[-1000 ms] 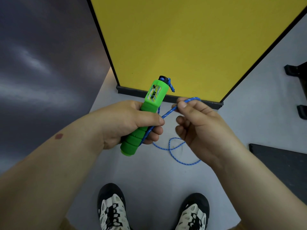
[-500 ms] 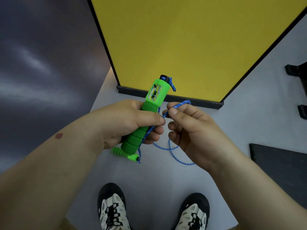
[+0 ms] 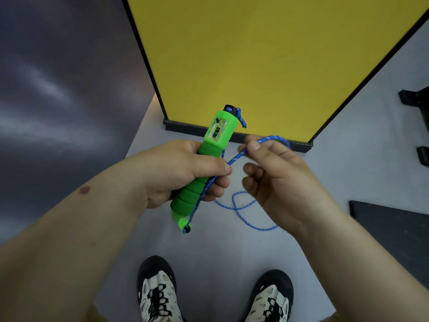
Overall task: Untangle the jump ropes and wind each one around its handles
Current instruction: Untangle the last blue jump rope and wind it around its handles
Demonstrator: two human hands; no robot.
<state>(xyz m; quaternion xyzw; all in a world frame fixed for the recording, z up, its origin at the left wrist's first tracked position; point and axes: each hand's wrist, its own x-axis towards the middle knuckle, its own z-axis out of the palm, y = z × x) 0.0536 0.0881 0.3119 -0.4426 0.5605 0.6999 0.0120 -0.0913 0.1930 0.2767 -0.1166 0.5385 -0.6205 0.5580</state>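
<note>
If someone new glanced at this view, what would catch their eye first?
The bright green handle gripped in the left hand at centre, with the blue rope running to the right hand, which pinches it. Behind them stands a big yellow panel, and slack rope lies looped on the grey floor.

**Bright green, blue fleck, yellow panel**

The handle (image 3: 204, 168) is vivid green, its upper block carrying a clear window with yellow and black marks; a black cap sits at its 12 o'clock end. The rope (image 3: 234, 159) is blue, flecked with white in a braided pattern. At 12 o'clock the panel (image 3: 267, 54) is flat yellow, edged in black. The floor (image 3: 220, 247) is pale grey. At 6 o'clock the shoes (image 3: 157, 296) are black with cream mesh and black laces. At 3 o'clock lies a black mat (image 3: 394, 226).
</note>
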